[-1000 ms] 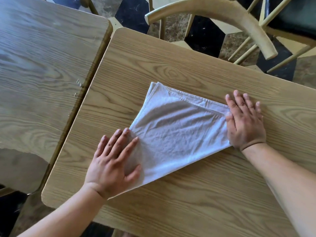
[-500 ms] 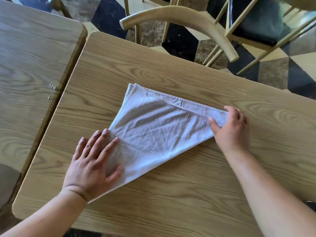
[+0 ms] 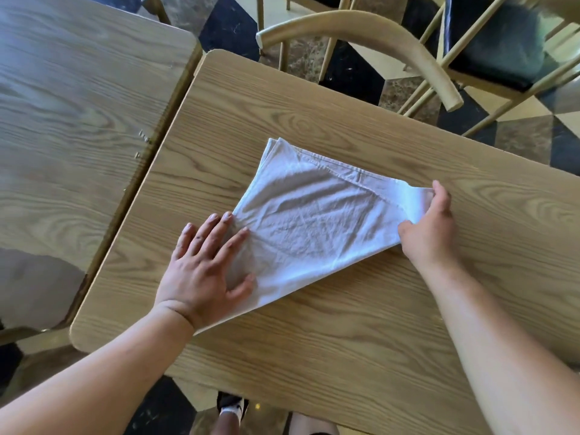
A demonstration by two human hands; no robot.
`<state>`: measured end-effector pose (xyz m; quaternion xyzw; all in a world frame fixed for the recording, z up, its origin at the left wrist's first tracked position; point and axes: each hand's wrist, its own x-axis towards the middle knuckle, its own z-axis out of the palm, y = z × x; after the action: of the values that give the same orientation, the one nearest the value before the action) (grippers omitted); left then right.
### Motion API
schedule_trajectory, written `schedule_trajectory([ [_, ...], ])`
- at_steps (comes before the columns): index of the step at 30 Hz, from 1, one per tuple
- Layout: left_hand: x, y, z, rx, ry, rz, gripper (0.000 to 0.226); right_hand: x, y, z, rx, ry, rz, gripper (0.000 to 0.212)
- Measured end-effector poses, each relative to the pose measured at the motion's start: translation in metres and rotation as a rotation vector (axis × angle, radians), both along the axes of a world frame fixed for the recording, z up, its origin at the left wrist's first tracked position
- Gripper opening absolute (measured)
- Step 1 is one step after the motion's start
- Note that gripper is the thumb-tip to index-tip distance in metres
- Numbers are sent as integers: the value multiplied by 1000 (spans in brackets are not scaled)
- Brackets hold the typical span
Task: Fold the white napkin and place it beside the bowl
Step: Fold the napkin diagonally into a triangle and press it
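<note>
A white napkin [image 3: 314,215], folded into a rough triangle, lies on the light wooden table [image 3: 361,324]. My left hand [image 3: 207,265] presses flat with spread fingers on the napkin's near left corner. My right hand [image 3: 430,227] pinches the napkin's right corner, which is lifted a little off the table. No bowl is in view.
A second wooden table [image 3: 78,120] stands close on the left, with a narrow gap between them. A curved wooden chair back [image 3: 376,29] sits beyond the far edge, and another chair with a dark seat [image 3: 502,48] is at the top right. My shoe [image 3: 232,406] shows below the near edge.
My right hand went from lying flat at the napkin's right corner to pinching it and lifting it slightly. My left hand stayed pressed on the left corner. The camera view shifted.
</note>
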<state>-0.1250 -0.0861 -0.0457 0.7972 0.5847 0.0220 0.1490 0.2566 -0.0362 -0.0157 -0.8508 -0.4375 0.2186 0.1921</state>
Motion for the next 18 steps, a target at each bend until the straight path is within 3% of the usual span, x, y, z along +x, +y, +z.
schedule_trajectory([
  [6, -14, 2, 0, -32, -111, -45, 84, -33, -36, 18, 180, -87, 78, 72],
  [10, -49, -14, -6, 80, -156, 52, 64, -80, -53, 35, 363, -68, 202, 66],
  [18, -96, -52, -12, 115, -118, 173, 65, -196, -87, 24, 351, 85, 438, 78],
])
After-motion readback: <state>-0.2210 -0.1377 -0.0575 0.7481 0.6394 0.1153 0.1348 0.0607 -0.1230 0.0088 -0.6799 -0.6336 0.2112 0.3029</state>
